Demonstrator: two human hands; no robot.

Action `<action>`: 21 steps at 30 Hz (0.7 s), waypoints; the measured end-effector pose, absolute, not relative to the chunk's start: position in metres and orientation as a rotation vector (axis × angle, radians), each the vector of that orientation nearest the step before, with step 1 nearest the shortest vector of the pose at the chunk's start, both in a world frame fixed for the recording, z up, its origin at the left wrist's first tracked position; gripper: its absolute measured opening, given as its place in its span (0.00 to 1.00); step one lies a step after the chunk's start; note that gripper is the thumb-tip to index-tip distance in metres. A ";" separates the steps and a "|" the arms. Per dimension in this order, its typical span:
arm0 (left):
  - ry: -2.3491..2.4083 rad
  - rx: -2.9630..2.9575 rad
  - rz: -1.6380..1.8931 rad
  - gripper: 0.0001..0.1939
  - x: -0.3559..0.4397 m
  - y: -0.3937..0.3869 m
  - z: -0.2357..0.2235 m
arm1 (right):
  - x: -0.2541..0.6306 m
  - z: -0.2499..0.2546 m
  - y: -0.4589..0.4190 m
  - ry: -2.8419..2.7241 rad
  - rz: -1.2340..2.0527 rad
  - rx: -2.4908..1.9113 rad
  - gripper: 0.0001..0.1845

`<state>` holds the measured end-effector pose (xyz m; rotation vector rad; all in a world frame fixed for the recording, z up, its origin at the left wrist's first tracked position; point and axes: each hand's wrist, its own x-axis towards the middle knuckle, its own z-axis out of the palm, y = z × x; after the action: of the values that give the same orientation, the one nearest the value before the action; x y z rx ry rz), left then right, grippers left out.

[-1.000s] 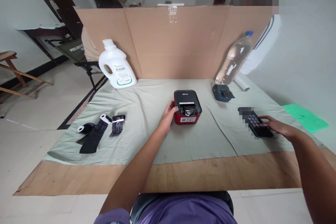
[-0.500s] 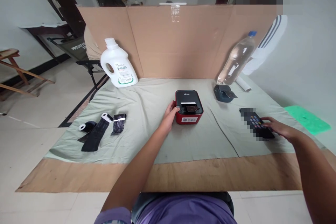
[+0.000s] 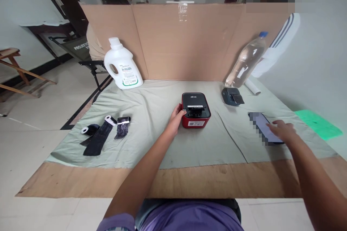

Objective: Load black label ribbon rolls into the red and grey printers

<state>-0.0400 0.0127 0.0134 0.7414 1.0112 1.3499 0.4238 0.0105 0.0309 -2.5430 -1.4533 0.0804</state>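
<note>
A red and black label printer (image 3: 196, 112) stands on the cloth in the middle, with a dark slot at the front of its top. My left hand (image 3: 175, 120) grips its left side, thumb on the near corner. On the right lies a phone (image 3: 263, 126), its screen pale and lit, part of it blurred by pixel blocks. Over the phone's near right part is my right hand (image 3: 284, 131), holding nothing, with a finger stretched out toward the screen. Whether the fingertip touches the glass I cannot tell.
Rolls of black film (image 3: 99, 139) lie at the left. A white detergent bottle (image 3: 123, 66) and a clear bottle (image 3: 246, 59) lean against the cardboard screen (image 3: 187, 43). A small dark device (image 3: 232, 96) and a white tube (image 3: 252, 87) sit at the right. A person's white sleeve shows behind.
My right hand has moved from the phone's right edge to over its screen. The screen has turned from dark with icons to pale. The brownish strip at the printer's slot no longer shows.
</note>
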 end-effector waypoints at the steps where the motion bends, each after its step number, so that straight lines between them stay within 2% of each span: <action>1: 1.012 0.741 1.353 0.35 -0.040 0.013 0.013 | 0.412 0.030 0.010 -1.442 0.066 -2.549 0.22; 3: 1.013 0.736 1.355 0.34 -0.039 0.014 0.013 | 0.382 0.029 0.007 -1.514 0.088 -2.430 0.23; 6: 1.010 0.732 1.349 0.33 -0.038 0.015 0.013 | 0.325 0.034 0.006 -1.718 0.179 -2.001 0.18; 10: 1.008 0.726 1.345 0.33 -0.037 0.017 0.018 | 0.255 0.044 0.016 -1.798 0.397 -1.537 0.18; 16: 1.006 0.674 1.318 0.43 -0.039 0.017 0.030 | 0.193 0.045 0.060 -1.621 0.981 -1.311 0.27; 18: 0.994 0.689 1.317 0.43 -0.039 0.016 0.030 | 0.179 0.042 0.075 -1.530 1.134 -1.257 0.27; 21: 0.981 0.745 1.340 0.39 -0.039 0.016 0.025 | 0.162 0.040 0.091 -1.414 1.195 -1.204 0.28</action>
<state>-0.0385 0.0165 0.0249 0.7446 0.9808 1.3398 0.1621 0.0907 0.0397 -1.2037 -1.4141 1.1949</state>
